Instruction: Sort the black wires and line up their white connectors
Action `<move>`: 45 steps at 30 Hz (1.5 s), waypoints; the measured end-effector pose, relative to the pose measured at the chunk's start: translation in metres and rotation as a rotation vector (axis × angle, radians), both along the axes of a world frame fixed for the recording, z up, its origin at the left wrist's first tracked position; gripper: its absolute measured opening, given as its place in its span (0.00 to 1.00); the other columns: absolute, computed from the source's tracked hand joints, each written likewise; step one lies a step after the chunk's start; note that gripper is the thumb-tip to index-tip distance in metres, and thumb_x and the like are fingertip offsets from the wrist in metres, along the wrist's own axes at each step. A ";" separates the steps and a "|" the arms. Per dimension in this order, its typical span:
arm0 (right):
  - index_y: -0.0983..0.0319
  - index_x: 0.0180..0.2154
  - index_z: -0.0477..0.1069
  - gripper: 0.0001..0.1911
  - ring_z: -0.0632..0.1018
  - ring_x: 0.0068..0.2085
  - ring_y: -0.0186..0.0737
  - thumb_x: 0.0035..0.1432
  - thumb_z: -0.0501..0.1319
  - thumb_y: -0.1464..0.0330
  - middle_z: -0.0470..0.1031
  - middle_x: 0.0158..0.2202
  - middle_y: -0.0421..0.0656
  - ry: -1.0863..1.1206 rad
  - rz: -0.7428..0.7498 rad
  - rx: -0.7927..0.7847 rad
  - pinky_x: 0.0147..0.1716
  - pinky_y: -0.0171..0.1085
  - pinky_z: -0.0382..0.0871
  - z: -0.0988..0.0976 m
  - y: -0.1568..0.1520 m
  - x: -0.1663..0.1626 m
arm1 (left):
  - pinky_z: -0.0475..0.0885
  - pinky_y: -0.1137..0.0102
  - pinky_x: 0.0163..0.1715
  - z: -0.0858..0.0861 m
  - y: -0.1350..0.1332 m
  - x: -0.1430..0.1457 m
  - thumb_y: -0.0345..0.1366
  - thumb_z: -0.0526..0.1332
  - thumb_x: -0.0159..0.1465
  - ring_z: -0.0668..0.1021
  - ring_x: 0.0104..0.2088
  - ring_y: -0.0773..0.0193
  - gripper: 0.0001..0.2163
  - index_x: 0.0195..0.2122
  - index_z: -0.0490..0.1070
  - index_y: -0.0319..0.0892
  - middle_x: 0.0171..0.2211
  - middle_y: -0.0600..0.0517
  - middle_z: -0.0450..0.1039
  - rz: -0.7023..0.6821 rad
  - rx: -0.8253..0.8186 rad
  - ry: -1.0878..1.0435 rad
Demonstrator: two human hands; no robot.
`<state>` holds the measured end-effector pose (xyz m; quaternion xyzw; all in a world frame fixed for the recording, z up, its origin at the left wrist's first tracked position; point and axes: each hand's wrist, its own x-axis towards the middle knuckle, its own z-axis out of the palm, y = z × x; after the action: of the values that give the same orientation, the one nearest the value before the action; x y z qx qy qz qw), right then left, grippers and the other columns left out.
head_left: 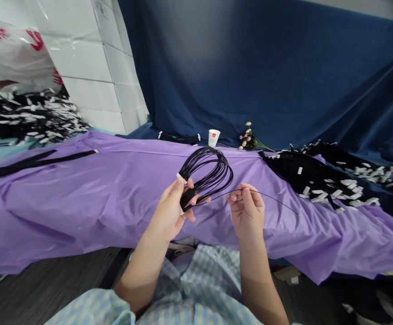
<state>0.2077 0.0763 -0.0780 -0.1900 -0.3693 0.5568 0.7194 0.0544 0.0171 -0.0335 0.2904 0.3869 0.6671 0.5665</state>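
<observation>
My left hand point(174, 205) is closed around the ends of a looped bundle of thin black cords point(216, 169). White tips show at the ends of the bundle beside the thumb. To its right, my right hand point(248, 207) pinches a single thin black cord point(277, 200) between thumb and fingers. That cord runs from the bundle through the pinch, and its loose end trails off to the right. Both hands are above the purple cloth point(122, 194), near its front edge.
Black cords with white tags point(331, 180) lie in piles at the right, and a large heap of them point(30, 117) sits at the far left. Black strips point(40, 162) rest on the cloth. A paper cup point(213, 137) and flowers point(250, 140) stand at the back before a blue curtain point(267, 67).
</observation>
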 end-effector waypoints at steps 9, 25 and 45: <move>0.59 0.33 0.77 0.11 0.75 0.23 0.29 0.51 0.71 0.60 0.74 0.22 0.36 -0.027 -0.002 0.027 0.26 0.30 0.74 -0.006 0.003 0.005 | 0.55 0.85 0.09 0.007 -0.003 0.007 0.55 0.69 0.51 0.72 0.21 0.69 0.22 0.31 0.67 0.41 0.17 0.58 0.60 0.026 -0.042 0.033; 0.50 0.36 0.78 0.06 0.73 0.24 0.34 0.57 0.67 0.58 0.69 0.21 0.37 -0.106 -0.041 0.310 0.23 0.33 0.73 0.018 -0.025 0.027 | 0.50 0.83 0.08 -0.005 -0.004 0.005 0.57 0.62 0.58 0.62 0.13 0.74 0.20 0.32 0.67 0.42 0.17 0.59 0.60 -0.133 -0.019 0.161; 0.54 0.34 0.76 0.02 0.64 0.17 0.28 0.58 0.67 0.65 0.68 0.21 0.34 -0.076 -0.226 0.389 0.13 0.28 0.58 0.039 -0.039 0.050 | 0.55 0.80 0.12 -0.008 -0.013 -0.002 0.51 0.58 0.64 0.60 0.16 0.75 0.17 0.30 0.69 0.40 0.22 0.56 0.62 -0.483 0.070 0.460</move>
<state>0.2575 0.0372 -0.0395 -0.1090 -0.4727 0.3834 0.7859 0.0524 0.0040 -0.0413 0.5359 0.4017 0.4434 0.5957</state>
